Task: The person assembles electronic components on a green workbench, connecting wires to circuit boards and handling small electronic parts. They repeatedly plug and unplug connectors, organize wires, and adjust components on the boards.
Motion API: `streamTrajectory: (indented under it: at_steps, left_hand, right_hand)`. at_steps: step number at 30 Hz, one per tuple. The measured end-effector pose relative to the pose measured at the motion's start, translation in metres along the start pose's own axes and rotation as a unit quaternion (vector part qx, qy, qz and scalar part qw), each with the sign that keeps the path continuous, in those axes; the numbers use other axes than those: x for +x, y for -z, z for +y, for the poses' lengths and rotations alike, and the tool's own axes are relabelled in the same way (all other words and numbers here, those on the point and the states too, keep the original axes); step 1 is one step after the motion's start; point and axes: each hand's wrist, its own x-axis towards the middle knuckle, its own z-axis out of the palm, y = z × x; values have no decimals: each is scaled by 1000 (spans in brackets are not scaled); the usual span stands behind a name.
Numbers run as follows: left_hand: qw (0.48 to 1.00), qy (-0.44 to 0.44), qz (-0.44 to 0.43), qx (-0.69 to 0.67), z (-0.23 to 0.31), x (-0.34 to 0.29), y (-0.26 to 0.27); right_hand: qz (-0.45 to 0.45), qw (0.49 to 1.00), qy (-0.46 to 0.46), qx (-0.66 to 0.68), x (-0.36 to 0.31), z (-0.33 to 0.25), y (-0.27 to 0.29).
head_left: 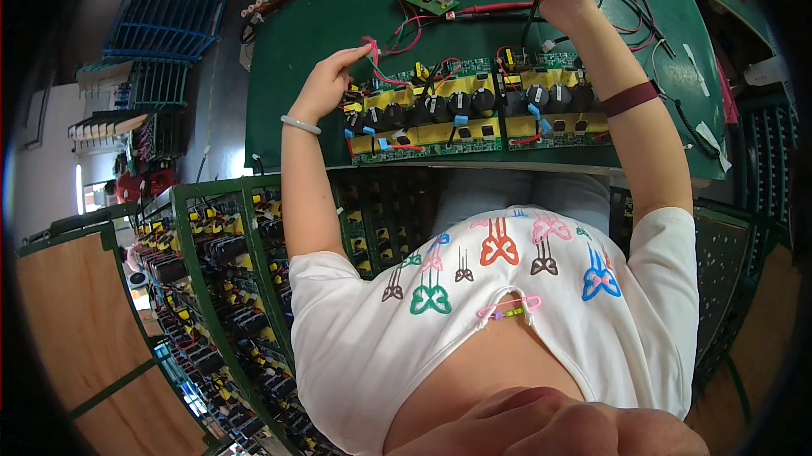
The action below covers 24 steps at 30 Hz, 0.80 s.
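Green flat tabletop (292,75): is looking smooth, with a faint sheen.
Green rectangular circuit boards (482,148): are showing rough, component-crowded faces.
Black cylindrical components (483,100): are appearing smooth and plastic-like.
Thick red rod-shaped lead (499,8): is looking like smooth plastic.
White short-sleeved shirt with coloured bow motifs (584,354): is showing soft, matt cloth.
Dark maroon wristband (630,100): is looking matt and cloth-like.
Pale rounded bangle (301,124): is appearing smooth and glossy.
Light brown flat panels (76,312): are showing wood grain.
Green upright rack frame (196,278): is resembling painted metal.
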Motion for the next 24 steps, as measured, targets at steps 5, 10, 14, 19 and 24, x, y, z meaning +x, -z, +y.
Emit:
streamTrajectory:
  at_steps: [5,10,14,19,24]
  left_hand:
    - [999,-2,9,-34,1,3,0]
    - [993,29,63,-92,24,-4,-2]
    - [975,49,182,-118,-14,3,7]
    - [906,84,278,307,-69,8,14]
    - [923,-112,310,199,25,0,-3]
  right_hand:
    - [-25,999,-14,36,5,2,8]
    - [11,1000,-11,25,0,1,1]
    - [-2,1000,-1,25,4,3,2]
    - [-4,999,24,43,0,4,-3]
    - [21,999,41,19,-5,7,-19]
